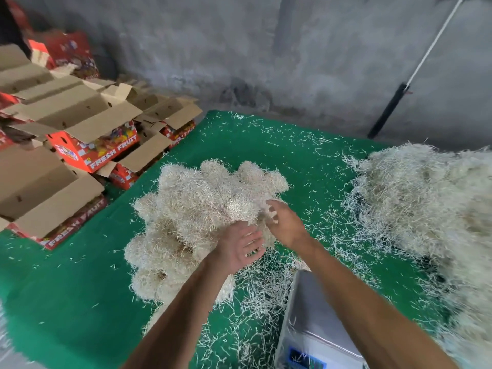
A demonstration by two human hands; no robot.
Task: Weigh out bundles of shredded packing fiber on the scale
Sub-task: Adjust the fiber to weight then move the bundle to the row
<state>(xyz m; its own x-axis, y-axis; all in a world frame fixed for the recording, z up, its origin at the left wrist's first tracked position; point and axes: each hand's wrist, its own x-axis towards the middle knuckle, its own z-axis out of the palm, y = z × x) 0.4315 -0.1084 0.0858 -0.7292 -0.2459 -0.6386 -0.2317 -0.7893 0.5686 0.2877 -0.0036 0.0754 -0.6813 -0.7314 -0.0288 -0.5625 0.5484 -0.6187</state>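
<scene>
A heap of pale, rounded bundles of shredded packing fiber lay on the green-covered counter, running from near left to far right. Both hands reached in at its near edge: the left hand palm-down with fingers spread, the right hand with fingers loosely curled, touching strands. The grey scale sat just beside, a loose fiber mound to the right, open cardboard fruit boxes to the left.
</scene>
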